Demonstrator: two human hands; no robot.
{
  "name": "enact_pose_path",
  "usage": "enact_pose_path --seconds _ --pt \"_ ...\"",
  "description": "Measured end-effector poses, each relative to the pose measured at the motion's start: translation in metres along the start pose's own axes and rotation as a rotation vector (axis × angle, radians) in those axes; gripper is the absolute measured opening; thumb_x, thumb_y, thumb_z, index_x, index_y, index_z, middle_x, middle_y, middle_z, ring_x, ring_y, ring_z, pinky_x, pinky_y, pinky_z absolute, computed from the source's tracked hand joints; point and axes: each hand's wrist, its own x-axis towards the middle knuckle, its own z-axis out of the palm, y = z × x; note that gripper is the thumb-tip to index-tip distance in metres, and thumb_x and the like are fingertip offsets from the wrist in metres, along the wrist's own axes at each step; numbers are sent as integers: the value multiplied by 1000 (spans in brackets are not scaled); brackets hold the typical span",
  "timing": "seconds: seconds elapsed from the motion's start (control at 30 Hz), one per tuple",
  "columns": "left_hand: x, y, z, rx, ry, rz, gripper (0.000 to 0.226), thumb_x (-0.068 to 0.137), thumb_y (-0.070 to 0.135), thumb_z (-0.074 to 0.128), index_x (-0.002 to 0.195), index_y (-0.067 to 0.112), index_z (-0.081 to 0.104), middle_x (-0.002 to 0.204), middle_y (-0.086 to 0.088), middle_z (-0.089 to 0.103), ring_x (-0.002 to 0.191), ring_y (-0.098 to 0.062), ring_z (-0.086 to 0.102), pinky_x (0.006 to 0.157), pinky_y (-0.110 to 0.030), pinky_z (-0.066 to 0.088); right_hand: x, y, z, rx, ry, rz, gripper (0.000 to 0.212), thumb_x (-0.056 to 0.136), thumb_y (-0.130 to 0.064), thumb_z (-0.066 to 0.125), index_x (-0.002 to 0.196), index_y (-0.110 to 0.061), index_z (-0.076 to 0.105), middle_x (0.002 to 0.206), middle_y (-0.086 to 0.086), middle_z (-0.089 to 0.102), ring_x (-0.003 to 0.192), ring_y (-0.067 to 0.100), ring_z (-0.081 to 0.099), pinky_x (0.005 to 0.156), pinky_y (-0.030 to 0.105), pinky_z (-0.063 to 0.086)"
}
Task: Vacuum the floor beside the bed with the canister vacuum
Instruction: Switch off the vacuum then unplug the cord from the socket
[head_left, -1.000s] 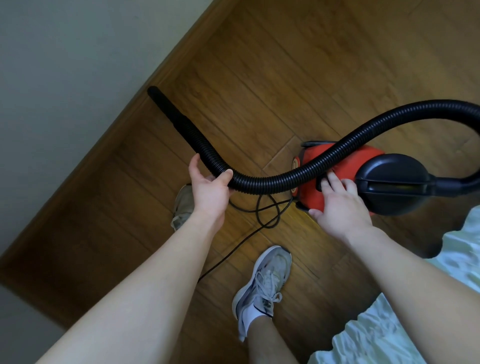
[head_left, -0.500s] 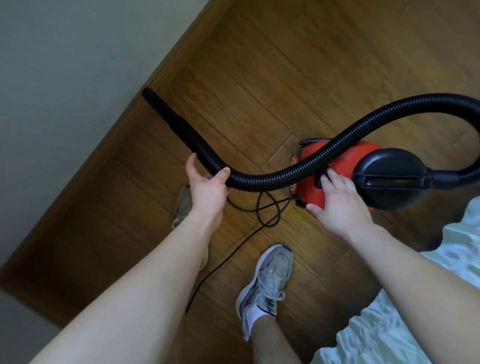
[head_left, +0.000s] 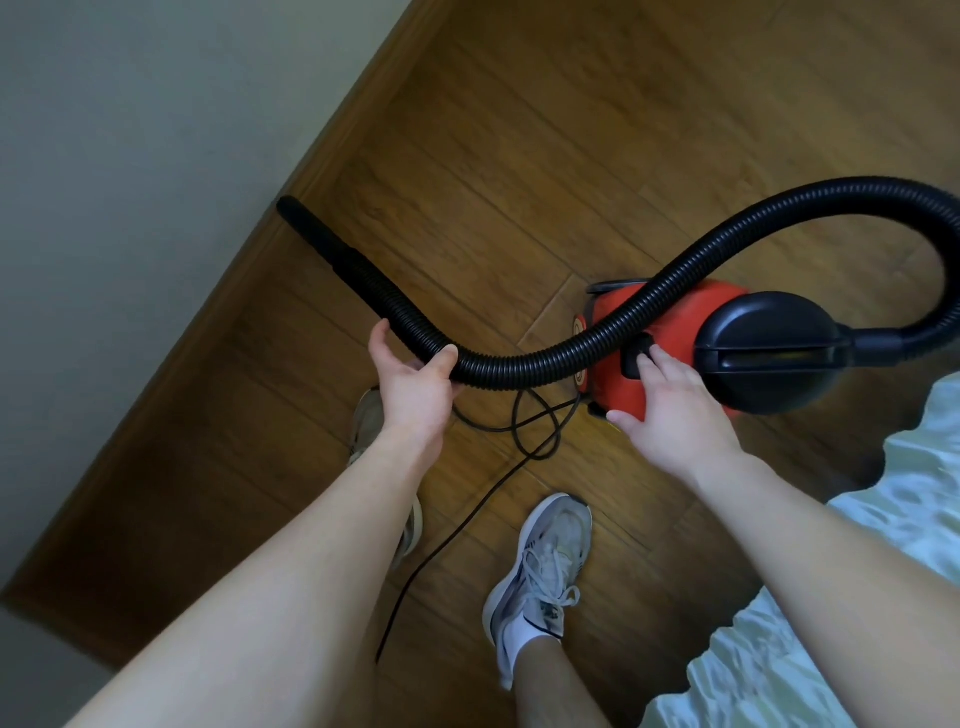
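Note:
A red and black canister vacuum (head_left: 685, 317) stands on the wooden floor (head_left: 519, 156) beside the bed (head_left: 857, 597). Its black ribbed hose (head_left: 519, 371) loops from the canister's right end, over the body, to a nozzle tip (head_left: 291, 208) near the skirting board. My left hand (head_left: 410, 384) is shut on the hose from below. My right hand (head_left: 670, 405) rests flat on the red body, its fingertips on a black button (head_left: 635, 353).
A cream wall (head_left: 130, 156) with a wooden skirting board (head_left: 218, 322) runs along the left. The black power cord (head_left: 467, 514) loops on the floor between my two shoes (head_left: 540, 577). White bedding fills the lower right corner.
The hose and canister have shifted only slightly in the picture. My right fingertips have moved a little along the red body onto the black button. My left hand keeps its hold.

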Motion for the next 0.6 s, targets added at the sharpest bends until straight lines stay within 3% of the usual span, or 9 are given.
enact_pose_path --seconds 0.33,0.43,0.6 --pt "11 10 11 -43 14 -71 84 96 -6 60 156 36 19 117 0 53 119 -27 61 96 -50 57 -5 -3 -1 75 13 62 83 94 -47 60 158 -11 20 166 7 17 151 25 17 121 38 20" --pt "17 14 15 -45 36 -88 85 97 -5 60 157 35 15 112 2 52 113 -24 62 94 -48 58 -5 -5 -1 104 22 77 83 94 -46 61 158 -11 21 165 7 17 151 25 19 120 37 21" --pt "32 17 18 -60 73 -129 88 97 -4 61 158 36 12 136 -10 48 118 -29 62 91 -44 60 -1 -12 3 149 67 72 82 93 -46 62 157 -11 24 164 7 21 149 25 23 119 37 23"
